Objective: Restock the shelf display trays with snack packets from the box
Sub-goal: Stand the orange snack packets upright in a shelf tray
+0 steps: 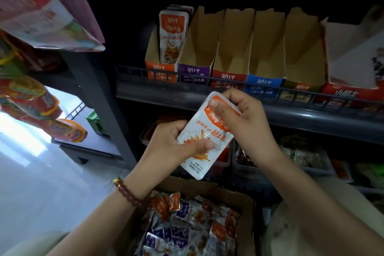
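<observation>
Both hands hold one orange-and-white snack packet (204, 141) in front of the shelf. My left hand (176, 141) grips its lower left side with the thumb across the front. My right hand (239, 114) pinches its top edge. Below, the open cardboard box (247, 203) holds several orange and purple packets (187, 226). On the shelf stands a row of cardboard display trays: the orange tray (160, 68) at the left holds upright orange packets (172, 37); the purple tray (195, 70), red tray (228, 75) and blue tray (264, 83) look bare inside.
A wire rail (291, 89) runs along the shelf front. A further tray (299, 85) and a red-fronted box (349, 91) stand to the right. Bins of other snacks (301, 156) fill the lower shelf. Hanging snack bags (41, 10) crowd the left.
</observation>
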A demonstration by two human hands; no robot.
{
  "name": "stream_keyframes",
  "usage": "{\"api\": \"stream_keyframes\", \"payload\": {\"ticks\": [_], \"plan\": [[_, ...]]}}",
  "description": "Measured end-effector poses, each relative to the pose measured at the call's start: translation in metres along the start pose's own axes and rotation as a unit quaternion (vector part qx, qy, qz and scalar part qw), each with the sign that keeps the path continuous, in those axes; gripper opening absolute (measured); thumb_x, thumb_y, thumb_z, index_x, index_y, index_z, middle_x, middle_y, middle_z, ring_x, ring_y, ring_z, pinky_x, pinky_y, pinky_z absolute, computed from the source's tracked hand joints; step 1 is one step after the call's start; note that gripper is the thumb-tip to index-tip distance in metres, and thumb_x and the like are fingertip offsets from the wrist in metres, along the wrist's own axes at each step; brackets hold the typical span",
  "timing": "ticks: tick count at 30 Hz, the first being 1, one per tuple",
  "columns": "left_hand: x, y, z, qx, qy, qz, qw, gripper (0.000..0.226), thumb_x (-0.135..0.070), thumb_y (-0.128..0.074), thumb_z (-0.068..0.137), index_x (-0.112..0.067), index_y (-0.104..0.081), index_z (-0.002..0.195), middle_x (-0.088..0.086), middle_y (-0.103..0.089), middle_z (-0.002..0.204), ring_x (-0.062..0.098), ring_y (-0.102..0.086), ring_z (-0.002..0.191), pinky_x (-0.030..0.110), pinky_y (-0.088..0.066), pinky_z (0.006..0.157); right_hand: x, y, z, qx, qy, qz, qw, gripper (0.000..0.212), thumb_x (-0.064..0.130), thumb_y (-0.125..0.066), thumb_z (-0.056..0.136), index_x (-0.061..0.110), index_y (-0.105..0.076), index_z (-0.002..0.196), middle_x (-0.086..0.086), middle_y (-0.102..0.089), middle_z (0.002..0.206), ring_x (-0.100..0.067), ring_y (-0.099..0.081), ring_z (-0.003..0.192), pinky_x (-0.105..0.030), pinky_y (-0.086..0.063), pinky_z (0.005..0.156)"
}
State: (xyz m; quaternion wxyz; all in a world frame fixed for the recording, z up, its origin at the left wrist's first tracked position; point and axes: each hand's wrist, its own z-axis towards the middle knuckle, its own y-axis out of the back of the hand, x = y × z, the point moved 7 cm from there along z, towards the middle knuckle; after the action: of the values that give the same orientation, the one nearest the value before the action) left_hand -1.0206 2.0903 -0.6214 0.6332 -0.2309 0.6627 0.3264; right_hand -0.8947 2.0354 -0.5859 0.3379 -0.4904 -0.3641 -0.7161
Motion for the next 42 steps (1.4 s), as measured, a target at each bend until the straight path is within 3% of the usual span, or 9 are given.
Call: {"api": "stream_keyframes", "payload": {"ticks": [5,12,16,20,25,28,31,37,42], "plan": [[-0.006,-0.004,-0.003,0.005,-0.021,0.001,1.000,0.028,-0.030,-0.074,0.054,-0.022,-0.068,0.081,-0.014,-0.073,0.075,0.006,-0.070,0.068,0.014,-0.052,0.057,-0.003,0.001,0.003,-0.007,-0.022,0.013,1.000,0.019,0.024,-0.058,0.092,0.009,-0.060,0.079,0.006,-0.064,0.063,-0.004,-0.064,0.059,-0.012,-0.047,0.055],[-0.011,0.001,-0.007,-0.014,-0.049,0.003,0.999,0.025,-0.033,-0.073,0.055,-0.023,-0.069,0.078,-0.014,-0.073,0.074,0.006,-0.070,0.068,0.017,-0.055,0.059,-0.020,-0.011,-0.002,0.066,-0.177,0.129,0.973,0.023,0.036,-0.053,0.092,0.017,-0.061,0.079,0.005,-0.066,0.065,-0.009,-0.066,0.062,-0.015,-0.050,0.057],[-0.013,0.016,0.002,-0.053,-0.063,-0.001,0.997,0.028,-0.030,-0.076,0.056,-0.015,-0.070,0.080,-0.009,-0.074,0.076,0.009,-0.071,0.068,0.021,-0.057,0.060,0.003,-0.003,0.009,0.052,-0.085,0.026,0.995,0.009,0.030,-0.065,0.084,0.022,-0.064,0.088,0.007,-0.071,0.073,-0.002,-0.067,0.064,-0.010,-0.046,0.051],[-0.024,0.041,0.016,-0.098,-0.130,0.042,0.986,0.027,-0.032,-0.076,0.058,-0.019,-0.068,0.080,-0.008,-0.072,0.074,0.005,-0.068,0.063,0.019,-0.053,0.056,0.020,-0.018,0.024,0.105,-0.032,0.024,0.994,0.033,0.015,-0.072,0.078,0.024,-0.057,0.106,0.001,-0.068,0.088,-0.009,-0.068,0.073,-0.019,-0.047,0.045],[-0.033,0.065,0.033,-0.154,-0.176,0.060,0.971,0.019,-0.035,-0.073,0.070,-0.026,-0.064,0.084,-0.008,-0.071,0.077,0.002,-0.066,0.066,0.019,-0.052,0.059,0.052,-0.036,0.046,0.068,0.130,-0.059,0.987,0.030,0.013,-0.070,0.082,0.032,-0.052,0.099,0.010,-0.063,0.090,-0.001,-0.064,0.071,-0.014,-0.046,0.047],[-0.032,0.086,0.044,-0.227,-0.211,0.100,0.946,0.038,-0.041,-0.066,0.077,-0.023,-0.054,0.108,-0.010,-0.068,0.089,-0.003,-0.064,0.076,0.016,-0.051,0.063,0.074,-0.035,0.068,0.024,0.223,-0.082,0.971,0.029,0.014,-0.068,0.085,0.032,-0.050,0.101,0.016,-0.059,0.094,0.000,-0.063,0.081,-0.012,-0.048,0.054],[-0.023,0.098,0.055,-0.260,-0.215,0.220,0.915,0.068,-0.035,-0.068,0.083,-0.020,-0.033,0.139,-0.013,-0.054,0.124,-0.001,-0.053,0.111,0.019,-0.048,0.086,0.084,-0.024,0.096,-0.076,0.297,-0.119,0.944,0.026,0.018,-0.064,0.089,0.016,-0.052,0.112,0.018,-0.055,0.099,0.001,-0.060,0.095,-0.016,-0.053,0.071],[-0.012,0.077,0.076,-0.239,-0.256,0.513,0.783,0.064,-0.046,-0.038,0.092,-0.010,-0.035,0.145,0.008,-0.029,0.154,0.019,-0.022,0.143,0.046,-0.026,0.113,0.070,-0.040,0.132,-0.109,0.332,-0.254,0.902,0.030,0.025,-0.062,0.091,0.015,-0.053,0.118,0.006,-0.064,0.106,-0.010,-0.063,0.090,-0.030,-0.056,0.064],[-0.004,0.077,0.084,-0.231,-0.257,0.530,0.774,0.059,-0.043,-0.039,0.090,-0.011,-0.044,0.140,0.008,-0.045,0.145,0.019,-0.037,0.136,0.050,-0.030,0.110,0.051,-0.058,0.154,-0.087,0.301,-0.389,0.866,0.035,0.022,-0.062,0.092,0.018,-0.051,0.125,-0.006,-0.068,0.103,-0.023,-0.067,0.085,-0.028,-0.047,0.057]]}}
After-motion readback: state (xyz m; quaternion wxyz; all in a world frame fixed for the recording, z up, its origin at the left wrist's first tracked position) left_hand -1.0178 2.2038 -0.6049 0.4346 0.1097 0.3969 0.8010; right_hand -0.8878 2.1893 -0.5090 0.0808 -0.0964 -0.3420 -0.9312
